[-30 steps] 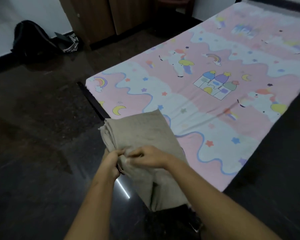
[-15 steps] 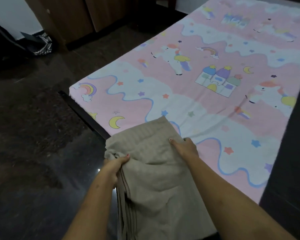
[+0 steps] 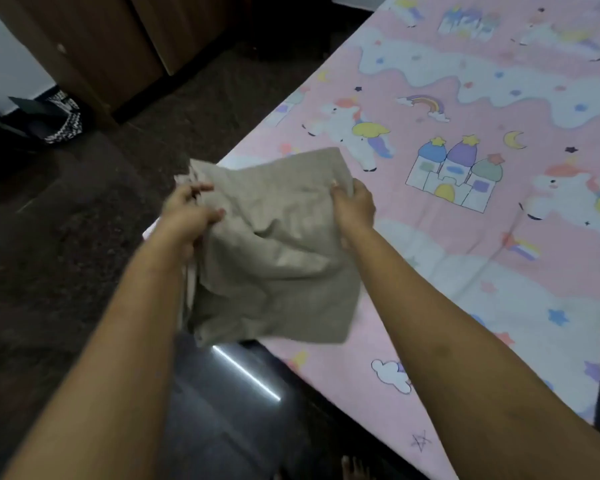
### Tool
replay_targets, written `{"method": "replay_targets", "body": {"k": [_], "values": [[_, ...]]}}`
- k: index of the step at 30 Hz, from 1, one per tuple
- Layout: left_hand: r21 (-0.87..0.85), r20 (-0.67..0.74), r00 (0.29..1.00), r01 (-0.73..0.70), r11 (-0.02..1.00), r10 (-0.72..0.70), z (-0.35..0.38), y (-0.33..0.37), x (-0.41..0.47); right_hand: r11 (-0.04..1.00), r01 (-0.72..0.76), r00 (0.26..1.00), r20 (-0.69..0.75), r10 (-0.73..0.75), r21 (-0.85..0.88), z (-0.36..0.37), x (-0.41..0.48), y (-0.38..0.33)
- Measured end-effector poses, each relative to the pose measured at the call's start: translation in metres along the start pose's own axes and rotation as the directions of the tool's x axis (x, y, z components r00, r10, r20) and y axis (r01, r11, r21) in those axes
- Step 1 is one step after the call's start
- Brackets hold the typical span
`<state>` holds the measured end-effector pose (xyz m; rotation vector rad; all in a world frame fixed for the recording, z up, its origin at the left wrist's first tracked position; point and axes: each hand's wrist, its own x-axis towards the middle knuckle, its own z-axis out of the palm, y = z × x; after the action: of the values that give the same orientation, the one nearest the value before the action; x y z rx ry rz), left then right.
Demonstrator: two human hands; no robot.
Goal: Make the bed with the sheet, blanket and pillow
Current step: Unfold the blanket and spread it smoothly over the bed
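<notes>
A folded beige blanket (image 3: 274, 244) hangs in the air over the bed's near left edge. My left hand (image 3: 187, 213) grips its left edge, where several layers bunch together. My right hand (image 3: 354, 206) grips its upper right corner, fingers curled round the cloth. Below it the pink and white sheet (image 3: 465, 220), printed with unicorns, a castle and stars, lies flat on the bed. No pillow is in view.
Dark glossy floor (image 3: 84, 271) runs along the bed's left side. A wooden wardrobe (image 3: 118, 46) stands at the back left, with a black bag and a patterned thing (image 3: 63, 123) beside it. My bare toes (image 3: 354, 469) show at the bottom edge.
My hands have moved apart and lifted the blanket forward over the bed edge. The right hand went from the middle of the cloth to its right corner, and the fold has spread wider.
</notes>
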<state>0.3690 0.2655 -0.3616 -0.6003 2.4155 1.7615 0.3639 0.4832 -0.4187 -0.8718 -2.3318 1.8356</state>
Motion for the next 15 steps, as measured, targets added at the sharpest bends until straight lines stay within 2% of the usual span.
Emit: {"method": "replay_targets", "body": {"k": [5,6,8,10,11,13,15], "values": [[0.359,-0.004,0.993,-0.107,0.927,0.117,-0.016,0.056,0.113,0.971,-0.155,0.988,0.039,0.150,0.181,0.052,0.028,-0.017],[0.490,-0.024,0.986,-0.133,0.861,0.166,-0.010,0.060,0.134,0.957,-0.181,0.983,0.056,0.173,0.228,0.062,0.032,-0.013],[0.752,0.014,0.974,-0.160,0.639,0.226,0.012,0.053,0.170,0.957,-0.208,0.977,0.091,0.193,0.201,0.074,0.044,0.005],[0.880,0.131,0.981,-0.181,0.440,0.141,0.043,0.029,0.191,0.981,-0.192,0.978,0.085,0.193,-0.015,0.072,0.061,0.030],[0.894,0.233,0.969,-0.248,0.374,0.086,0.059,0.012,0.199,0.967,-0.188,0.980,0.037,0.197,-0.169,0.066,0.071,0.044],[0.847,0.474,0.881,-0.459,0.267,0.010,0.088,-0.023,0.201,0.866,-0.215,0.976,-0.140,0.169,-0.452,0.047,0.088,0.077],[0.778,0.599,0.801,-0.586,0.224,0.015,0.109,-0.049,0.195,0.706,-0.254,0.961,-0.255,0.108,-0.661,0.025,0.099,0.110]]}}
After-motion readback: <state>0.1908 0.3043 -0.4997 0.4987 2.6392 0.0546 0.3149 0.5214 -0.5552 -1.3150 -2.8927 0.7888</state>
